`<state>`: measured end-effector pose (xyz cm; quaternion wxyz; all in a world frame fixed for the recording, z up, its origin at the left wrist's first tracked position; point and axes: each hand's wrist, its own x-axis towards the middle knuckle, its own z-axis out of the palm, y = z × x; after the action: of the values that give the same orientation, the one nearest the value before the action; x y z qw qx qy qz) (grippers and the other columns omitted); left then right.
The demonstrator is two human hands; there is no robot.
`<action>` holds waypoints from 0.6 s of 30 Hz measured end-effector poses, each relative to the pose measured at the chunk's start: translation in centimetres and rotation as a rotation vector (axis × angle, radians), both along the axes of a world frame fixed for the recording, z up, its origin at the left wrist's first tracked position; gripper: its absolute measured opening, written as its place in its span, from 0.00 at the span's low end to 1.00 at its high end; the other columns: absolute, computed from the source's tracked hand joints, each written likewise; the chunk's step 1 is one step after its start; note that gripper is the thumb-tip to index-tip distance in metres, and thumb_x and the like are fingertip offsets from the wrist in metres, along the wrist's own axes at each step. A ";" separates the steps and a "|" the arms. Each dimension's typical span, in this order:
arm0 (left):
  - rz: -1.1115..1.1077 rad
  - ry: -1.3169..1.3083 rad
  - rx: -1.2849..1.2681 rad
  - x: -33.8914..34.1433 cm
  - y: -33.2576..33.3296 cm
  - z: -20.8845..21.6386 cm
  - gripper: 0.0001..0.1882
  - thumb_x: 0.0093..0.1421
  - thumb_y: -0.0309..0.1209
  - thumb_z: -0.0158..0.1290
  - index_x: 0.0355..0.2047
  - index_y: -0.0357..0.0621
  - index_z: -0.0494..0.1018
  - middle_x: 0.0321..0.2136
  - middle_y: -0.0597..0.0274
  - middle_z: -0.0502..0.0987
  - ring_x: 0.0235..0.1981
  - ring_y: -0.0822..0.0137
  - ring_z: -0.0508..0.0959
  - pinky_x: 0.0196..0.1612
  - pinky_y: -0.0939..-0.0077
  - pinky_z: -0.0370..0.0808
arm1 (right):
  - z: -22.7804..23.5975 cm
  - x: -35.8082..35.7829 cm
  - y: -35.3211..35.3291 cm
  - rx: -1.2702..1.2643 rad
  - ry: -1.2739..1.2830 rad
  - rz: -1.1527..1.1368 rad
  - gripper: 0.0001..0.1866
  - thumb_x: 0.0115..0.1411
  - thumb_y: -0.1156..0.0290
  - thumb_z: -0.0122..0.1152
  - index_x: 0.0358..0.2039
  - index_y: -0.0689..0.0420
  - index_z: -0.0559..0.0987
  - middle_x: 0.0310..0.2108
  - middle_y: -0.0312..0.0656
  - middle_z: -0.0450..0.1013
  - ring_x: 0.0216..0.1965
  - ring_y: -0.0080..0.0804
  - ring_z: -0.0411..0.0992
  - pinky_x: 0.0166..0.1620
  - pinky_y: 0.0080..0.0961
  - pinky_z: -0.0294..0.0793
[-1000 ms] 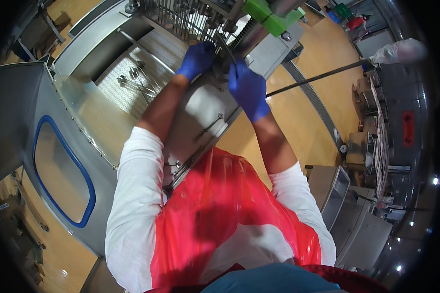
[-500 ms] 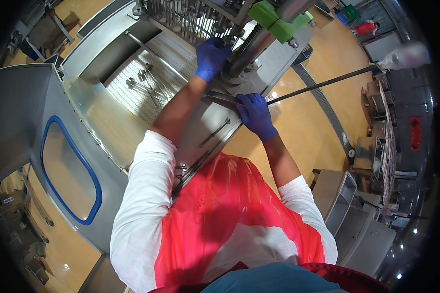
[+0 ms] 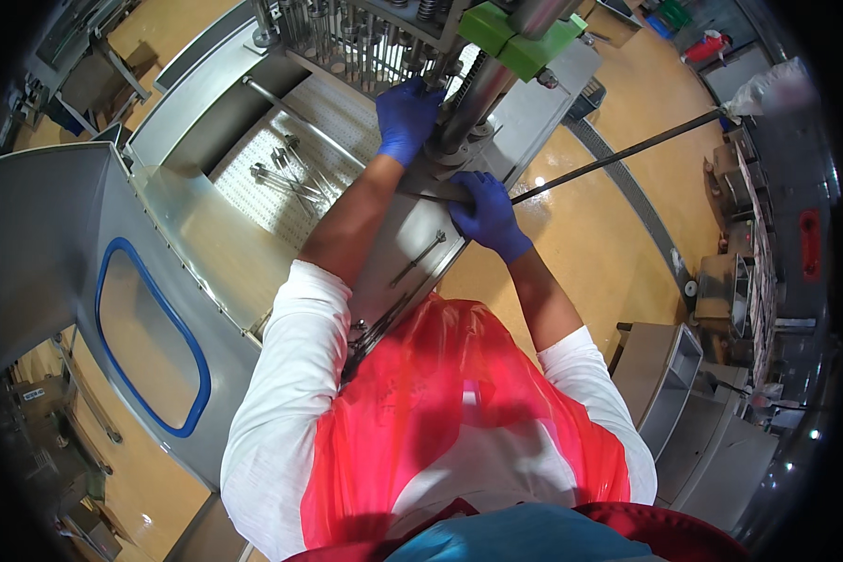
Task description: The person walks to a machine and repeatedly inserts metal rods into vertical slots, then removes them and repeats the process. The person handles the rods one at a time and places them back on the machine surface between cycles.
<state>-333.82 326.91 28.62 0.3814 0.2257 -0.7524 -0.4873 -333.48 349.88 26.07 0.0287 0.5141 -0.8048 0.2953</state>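
Note:
My left hand, in a blue glove, reaches up to the underside of a metal machine head with several upright needle-like rods. Its fingers are curled closed there; what they hold is hidden. My right hand, also gloved in blue, is closed around a dark grey bar at the machine's near edge. A long dark rod runs from beside that hand to the right; I cannot tell whether it joins the bar. Several loose metal rods with heads lie on a white perforated belt.
A thick metal column with a green clamp stands beside my hands. More thin rods lie on the steel ledge near my apron. At left is a grey panel with a blue-rimmed opening. A plastic-wrapped piece tops the long rod.
The view has shifted slightly, so the machine sits a little farther right and lower. Both hands stay at the same places; the right one has turned slightly over the bar.

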 end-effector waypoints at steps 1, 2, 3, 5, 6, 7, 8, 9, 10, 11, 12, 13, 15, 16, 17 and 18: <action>-0.014 -0.009 0.008 0.4 0.1 0.2 0.15 0.51 0.39 0.68 0.31 0.40 0.82 0.24 0.55 0.82 0.23 0.62 0.78 0.33 0.67 0.75 | -0.1 0.1 0.1 -0.004 0.000 -0.004 0.23 0.49 0.65 0.65 0.47 0.54 0.76 0.40 0.45 0.75 0.44 0.49 0.72 0.47 0.44 0.70; -0.010 -0.056 -0.029 0.5 0.1 0.5 0.15 0.51 0.39 0.68 0.32 0.40 0.82 0.24 0.55 0.82 0.23 0.61 0.79 0.33 0.67 0.75 | -0.1 0.1 0.2 -0.008 0.000 -0.009 0.23 0.49 0.64 0.65 0.47 0.54 0.76 0.40 0.45 0.75 0.44 0.49 0.72 0.48 0.44 0.70; -0.007 -0.104 -0.067 0.4 -0.1 1.0 0.15 0.51 0.39 0.68 0.32 0.40 0.83 0.24 0.55 0.82 0.23 0.60 0.79 0.33 0.67 0.75 | -0.1 0.1 0.2 -0.013 0.000 -0.014 0.23 0.49 0.64 0.65 0.47 0.54 0.76 0.40 0.45 0.75 0.44 0.49 0.72 0.48 0.44 0.70; 0.011 -0.110 -0.101 0.4 -0.1 0.9 0.15 0.50 0.39 0.68 0.32 0.42 0.83 0.24 0.55 0.82 0.24 0.57 0.79 0.32 0.67 0.74 | 0.2 0.3 0.0 -0.007 0.004 -0.022 0.23 0.49 0.62 0.64 0.47 0.53 0.76 0.39 0.45 0.75 0.45 0.49 0.72 0.48 0.44 0.69; 0.049 -0.088 -0.138 0.2 -0.1 0.0 0.15 0.50 0.39 0.68 0.32 0.42 0.83 0.24 0.56 0.82 0.23 0.58 0.78 0.32 0.67 0.74 | 0.2 0.4 -0.1 -0.004 0.006 -0.026 0.24 0.49 0.62 0.64 0.47 0.53 0.76 0.39 0.45 0.74 0.45 0.49 0.72 0.48 0.44 0.69; 0.085 -0.060 -0.178 0.0 0.1 -0.4 0.14 0.50 0.39 0.68 0.32 0.43 0.83 0.24 0.56 0.82 0.23 0.58 0.78 0.31 0.67 0.74 | 0.2 0.4 -0.1 0.003 0.005 -0.031 0.24 0.48 0.61 0.64 0.47 0.53 0.75 0.40 0.44 0.74 0.45 0.49 0.72 0.49 0.44 0.69; 0.122 -0.032 -0.218 -0.3 0.1 -0.7 0.14 0.50 0.39 0.68 0.32 0.43 0.83 0.24 0.56 0.82 0.22 0.59 0.78 0.31 0.66 0.74 | 0.0 0.4 -0.1 0.010 0.004 -0.035 0.24 0.48 0.61 0.64 0.47 0.53 0.75 0.40 0.44 0.74 0.45 0.49 0.72 0.49 0.44 0.69; 0.112 0.018 -0.186 -0.6 0.0 -1.0 0.14 0.51 0.39 0.68 0.32 0.43 0.83 0.24 0.56 0.82 0.22 0.59 0.77 0.31 0.67 0.74 | 0.0 0.4 -0.2 0.016 0.003 -0.038 0.25 0.48 0.60 0.64 0.47 0.53 0.75 0.40 0.44 0.74 0.45 0.48 0.72 0.49 0.44 0.68; 0.095 0.063 -0.148 -0.4 0.4 -0.7 0.14 0.51 0.39 0.68 0.32 0.43 0.83 0.23 0.56 0.82 0.21 0.60 0.77 0.31 0.67 0.74 | 0.0 0.4 -0.1 0.015 0.019 -0.038 0.25 0.48 0.61 0.64 0.47 0.53 0.75 0.39 0.45 0.74 0.44 0.48 0.72 0.48 0.44 0.69; 0.080 0.108 -0.110 -0.3 0.7 -0.4 0.13 0.51 0.38 0.68 0.32 0.43 0.83 0.23 0.57 0.81 0.21 0.61 0.76 0.30 0.67 0.74 | 0.2 0.5 -0.1 0.014 0.034 -0.036 0.24 0.48 0.61 0.63 0.47 0.54 0.75 0.39 0.45 0.74 0.44 0.48 0.72 0.47 0.44 0.69; 0.037 0.065 -0.107 -0.1 0.6 -0.1 0.14 0.52 0.40 0.66 0.32 0.44 0.83 0.24 0.55 0.82 0.23 0.59 0.78 0.31 0.67 0.75 | 0.2 0.5 0.0 0.013 0.049 -0.033 0.24 0.49 0.62 0.63 0.47 0.54 0.75 0.39 0.45 0.73 0.43 0.48 0.72 0.47 0.44 0.69; -0.003 0.022 -0.105 0.4 0.2 0.3 0.14 0.53 0.41 0.65 0.33 0.44 0.83 0.25 0.54 0.82 0.25 0.57 0.81 0.33 0.66 0.76 | 0.2 0.5 0.0 0.028 0.045 -0.039 0.25 0.48 0.61 0.63 0.47 0.53 0.74 0.39 0.45 0.73 0.44 0.48 0.72 0.47 0.44 0.69; -0.063 -0.017 -0.097 0.7 -0.2 0.5 0.14 0.54 0.42 0.64 0.33 0.45 0.83 0.27 0.53 0.83 0.28 0.55 0.83 0.34 0.66 0.77 | 0.0 0.4 0.1 0.057 0.036 -0.051 0.26 0.47 0.60 0.64 0.48 0.52 0.74 0.40 0.45 0.74 0.45 0.48 0.72 0.49 0.45 0.68; -0.081 -0.013 -0.092 0.7 -0.3 0.5 0.14 0.54 0.42 0.64 0.33 0.45 0.83 0.27 0.53 0.83 0.28 0.55 0.83 0.34 0.66 0.77 | -0.1 0.4 0.1 0.069 0.038 -0.054 0.26 0.47 0.60 0.64 0.48 0.52 0.74 0.40 0.45 0.74 0.45 0.48 0.72 0.48 0.45 0.68; -0.099 -0.008 -0.086 0.7 -0.4 0.5 0.14 0.55 0.42 0.64 0.33 0.45 0.83 0.27 0.53 0.83 0.28 0.55 0.83 0.34 0.66 0.77 | -0.2 0.3 0.2 0.082 0.041 -0.057 0.26 0.47 0.60 0.64 0.48 0.52 0.74 0.41 0.45 0.74 0.45 0.49 0.72 0.48 0.45 0.69; -0.051 -0.045 -0.125 0.5 -0.3 0.5 0.14 0.54 0.41 0.64 0.34 0.45 0.83 0.27 0.54 0.83 0.28 0.56 0.83 0.34 0.66 0.77 | -0.3 0.3 0.3 0.094 0.043 -0.061 0.26 0.47 0.60 0.64 0.48 0.52 0.74 0.41 0.45 0.74 0.45 0.49 0.72 0.48 0.45 0.69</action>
<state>-333.30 326.62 29.08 0.3651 0.1932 -0.7952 -0.4438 -333.20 350.13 25.75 0.0307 0.4965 -0.8321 0.2452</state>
